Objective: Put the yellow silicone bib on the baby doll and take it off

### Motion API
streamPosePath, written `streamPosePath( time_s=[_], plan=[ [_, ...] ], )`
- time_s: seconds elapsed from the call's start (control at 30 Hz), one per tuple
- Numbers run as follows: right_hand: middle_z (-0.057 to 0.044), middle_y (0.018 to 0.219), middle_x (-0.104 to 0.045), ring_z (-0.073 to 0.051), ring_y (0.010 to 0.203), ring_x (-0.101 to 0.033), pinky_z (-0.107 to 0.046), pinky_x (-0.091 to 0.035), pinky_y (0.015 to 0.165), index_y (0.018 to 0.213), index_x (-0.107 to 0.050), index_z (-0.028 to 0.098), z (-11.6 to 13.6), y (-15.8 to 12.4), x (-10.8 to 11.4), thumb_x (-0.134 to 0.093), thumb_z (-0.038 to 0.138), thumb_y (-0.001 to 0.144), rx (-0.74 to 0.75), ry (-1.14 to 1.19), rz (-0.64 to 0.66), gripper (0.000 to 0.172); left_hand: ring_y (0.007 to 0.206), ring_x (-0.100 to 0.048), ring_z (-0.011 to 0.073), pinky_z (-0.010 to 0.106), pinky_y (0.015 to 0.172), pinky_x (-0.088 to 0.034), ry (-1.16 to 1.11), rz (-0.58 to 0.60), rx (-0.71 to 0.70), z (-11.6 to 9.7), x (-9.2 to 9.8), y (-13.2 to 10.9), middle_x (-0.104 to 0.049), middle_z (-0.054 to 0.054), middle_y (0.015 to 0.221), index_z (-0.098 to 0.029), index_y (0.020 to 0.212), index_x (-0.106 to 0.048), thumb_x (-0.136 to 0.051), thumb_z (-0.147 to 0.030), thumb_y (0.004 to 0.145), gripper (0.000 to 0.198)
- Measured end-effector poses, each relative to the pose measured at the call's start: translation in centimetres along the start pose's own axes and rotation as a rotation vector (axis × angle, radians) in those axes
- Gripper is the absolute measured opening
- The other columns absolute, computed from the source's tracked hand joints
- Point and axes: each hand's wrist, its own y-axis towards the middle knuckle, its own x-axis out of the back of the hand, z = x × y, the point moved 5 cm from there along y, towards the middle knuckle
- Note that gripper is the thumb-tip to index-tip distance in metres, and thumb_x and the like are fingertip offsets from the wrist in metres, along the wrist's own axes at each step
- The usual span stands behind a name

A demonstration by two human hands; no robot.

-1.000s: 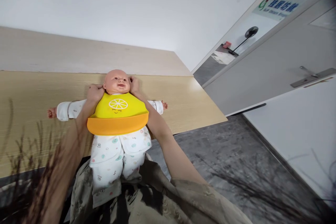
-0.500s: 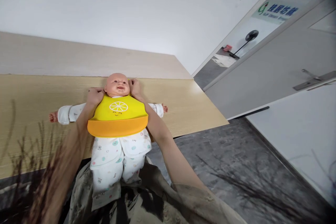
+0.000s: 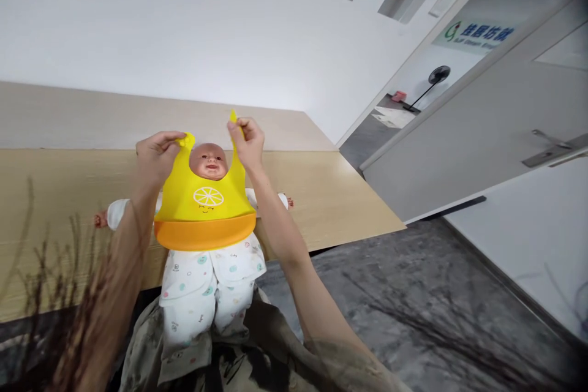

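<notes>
A baby doll (image 3: 209,159) in white patterned clothes lies on its back, its upper body on the wooden table and its legs toward my lap. A yellow bib (image 3: 206,199) with an orange pocket covers its chest. My left hand (image 3: 160,150) pinches one neck strap of the bib, raised beside the doll's head. On the other side my right hand (image 3: 247,131) pinches the other strap, whose tip sticks up above my fingers. The two strap ends are apart.
The wooden table (image 3: 321,196) ends at a corner on the right, above a grey floor (image 3: 367,282). Behind it runs a pale board (image 3: 92,113) against a white wall. A grey door (image 3: 482,116) stands at the right, with a black fan (image 3: 440,75) beyond the doorway.
Both hands have risen from beside the doll's neck, lifting the bib's straps up and apart. The straps were hidden behind the neck and now show. The view has shifted slightly.
</notes>
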Motion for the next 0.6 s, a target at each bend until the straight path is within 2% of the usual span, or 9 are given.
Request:
streamPosePath(
  time_s=[0.1,0.17,0.27,0.33,0.43,0.5,0.6],
  plan=[
    [-0.004,0.099,-0.071,-0.022,0.093,-0.063,-0.036,-0.054,0.087,0.095,-0.063,0.026,4.9,-3.2,-2.2,-0.080,0.077,0.097,0.125,-0.036,0.298,0.053,0.104,-0.081,0.0266,0.049,0.105,-0.066,-0.063,0.050,-0.084,-4.0,-0.5,-1.7,-0.086,0.010,0.108,-0.020,0.110,-0.079,-0.088,-0.041,0.091,0.029],
    [-0.006,0.105,-0.073,-0.025,0.099,-0.067,-0.038,-0.056,0.091,0.099,-0.067,0.026,7.3,-5.1,-2.4,-0.079,0.069,0.100,0.205,-0.084,0.411,0.045,0.100,-0.083,0.0252,0.045,0.097,-0.068,-0.094,0.063,-0.119,-6.5,-0.5,-3.2,-0.087,0.010,0.106,-0.021,0.119,-0.075,-0.093,-0.046,0.087,0.044],
    [-0.006,0.107,-0.073,-0.025,0.102,-0.069,-0.037,-0.057,0.092,0.115,-0.069,0.028,8.8,-6.4,-1.4,-0.075,0.059,0.106,0.199,-0.141,0.402,0.033,0.095,-0.084,0.0229,0.039,0.088,-0.069,-0.097,0.073,-0.132,-9.1,-0.1,-5.5,-0.089,0.008,0.102,-0.023,0.130,-0.070,-0.095,-0.049,0.088,0.055],
    [-0.004,0.104,-0.072,-0.023,0.096,-0.069,-0.034,-0.057,0.086,0.123,-0.069,0.028,9.2,-6.8,-0.6,-0.077,0.057,0.105,0.148,-0.126,0.392,0.035,0.097,-0.085,0.0232,0.039,0.089,-0.070,-0.091,0.094,-0.120,-9.9,0.0,-6.8,-0.090,0.010,0.105,-0.023,0.134,-0.069,-0.094,-0.050,0.091,0.057],
    [-0.004,0.102,-0.075,-0.021,0.093,-0.069,-0.032,-0.056,0.080,0.109,-0.072,0.026,9.8,-7.7,0.1,-0.078,0.064,0.103,0.094,-0.048,0.447,0.039,0.107,-0.087,0.0277,0.046,0.097,-0.071,-0.115,0.145,-0.118,-10.5,-0.3,-8.3,-0.090,0.013,0.112,-0.024,0.134,-0.070,-0.092,-0.052,0.092,0.055],
    [-0.004,0.097,-0.078,-0.020,0.090,-0.070,-0.033,-0.057,0.079,0.097,-0.070,0.025,10.2,-8.3,0.6,-0.076,0.072,0.101,0.041,0.024,0.502,0.048,0.117,-0.086,0.0316,0.054,0.106,-0.070,-0.085,0.141,-0.165,-11.1,-0.4,-9.2,-0.089,0.014,0.123,-0.027,0.133,-0.072,-0.089,-0.050,0.093,0.049],
    [-0.002,0.083,-0.076,-0.020,0.076,-0.070,-0.038,-0.059,0.077,0.089,-0.067,0.026,10.6,-8.3,2.8,-0.078,0.079,0.096,-0.075,0.119,0.495,0.054,0.127,-0.082,0.0349,0.061,0.111,-0.067,0.026,0.037,-0.237,-11.9,1.0,-11.1,-0.086,0.007,0.136,-0.039,0.132,-0.078,-0.087,-0.045,0.093,0.041]
  ],
)
